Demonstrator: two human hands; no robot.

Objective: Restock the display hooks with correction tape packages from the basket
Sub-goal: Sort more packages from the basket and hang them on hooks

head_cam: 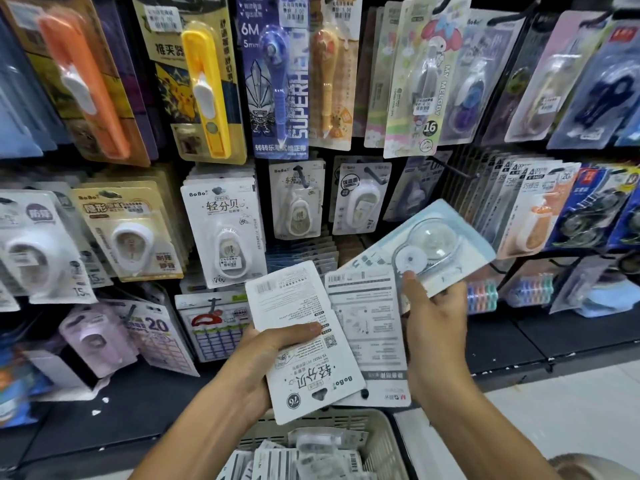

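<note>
A dark pegboard wall (460, 174) fills the view beyond the fingers, its black wire hooks (457, 169) jutting forward. Above the fingers hang carded stationery items: an orange clip dispenser (81, 83) and a yellow one (206, 88) up to the left, pen-shaped items near the middle. Level with the fingers and to their right, rows of cards crowd together, overlapping. Below and to either side runs a black shelf (502, 344), with a strip of pale tiled floor (568, 417) lower right. Light is even and soft, glinting on the plastic blisters.
</note>
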